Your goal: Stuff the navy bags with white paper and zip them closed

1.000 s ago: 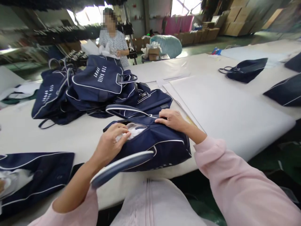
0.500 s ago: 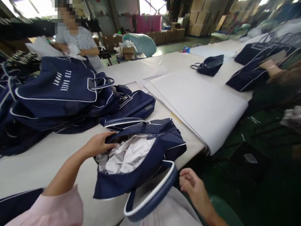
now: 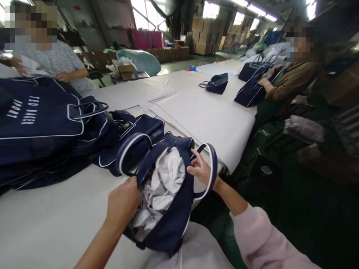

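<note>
A navy bag (image 3: 174,233) with white piping lies unzipped at the table's edge in front of me, its mouth facing up. Crumpled white paper (image 3: 168,175) fills it. My left hand (image 3: 124,200) is closed on the bag's left rim, fingertips hidden behind the fabric. My right hand (image 3: 200,168) reaches through the right handle loop (image 3: 213,160), fingers apart, beside the bag's right rim; it grips nothing. The other handle (image 3: 131,144) stands up on the far left side of the bag.
Navy bags (image 3: 42,116) with white lettering are piled on the left. Large white sheets (image 3: 207,116) lie across the table (image 3: 67,213). Another small bag (image 3: 217,83) stands farther back. One co-worker (image 3: 64,61) stands at the left; another person (image 3: 291,76) handles bags at the right.
The bag has been turned so its opening runs away from me. My right hand has moved up from beside the table into the handle loop. My left hand still holds the rim.
</note>
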### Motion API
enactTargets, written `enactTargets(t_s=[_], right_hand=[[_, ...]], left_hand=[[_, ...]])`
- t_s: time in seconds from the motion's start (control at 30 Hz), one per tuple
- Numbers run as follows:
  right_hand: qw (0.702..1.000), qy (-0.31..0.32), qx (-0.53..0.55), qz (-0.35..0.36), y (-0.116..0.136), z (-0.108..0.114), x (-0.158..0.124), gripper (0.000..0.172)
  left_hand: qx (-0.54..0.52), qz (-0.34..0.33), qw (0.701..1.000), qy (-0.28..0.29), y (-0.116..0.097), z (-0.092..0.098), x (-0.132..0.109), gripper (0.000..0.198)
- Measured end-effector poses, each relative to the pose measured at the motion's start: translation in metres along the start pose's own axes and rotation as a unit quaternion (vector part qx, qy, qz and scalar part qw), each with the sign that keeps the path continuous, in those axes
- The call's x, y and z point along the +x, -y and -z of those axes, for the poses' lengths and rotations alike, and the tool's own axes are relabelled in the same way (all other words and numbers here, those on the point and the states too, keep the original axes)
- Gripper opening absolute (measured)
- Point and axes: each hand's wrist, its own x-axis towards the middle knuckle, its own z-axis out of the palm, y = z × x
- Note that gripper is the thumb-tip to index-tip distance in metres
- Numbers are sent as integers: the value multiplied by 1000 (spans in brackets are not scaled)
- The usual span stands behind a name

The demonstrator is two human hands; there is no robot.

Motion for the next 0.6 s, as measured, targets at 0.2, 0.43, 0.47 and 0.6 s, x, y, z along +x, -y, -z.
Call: enactTargets(t_s=[0.2,0.43,0.47,0.6], right_hand=[[984,-4,-179,-26,31,14,-3,70],[889,-17,-457,8,32,3,-30,26],[887,-6,-460,41,31,3,-23,26],[922,23,-355,152,26,-6,-1,31]], left_hand=[[-44,-28,999,-8,-14,-7,-25,28],[-85,-164,974,-134,6,-34,-65,39],[-116,-173,968,-140,6,-35,-64,42],[-323,-157,929,-90,-10,-40,-51,45]])
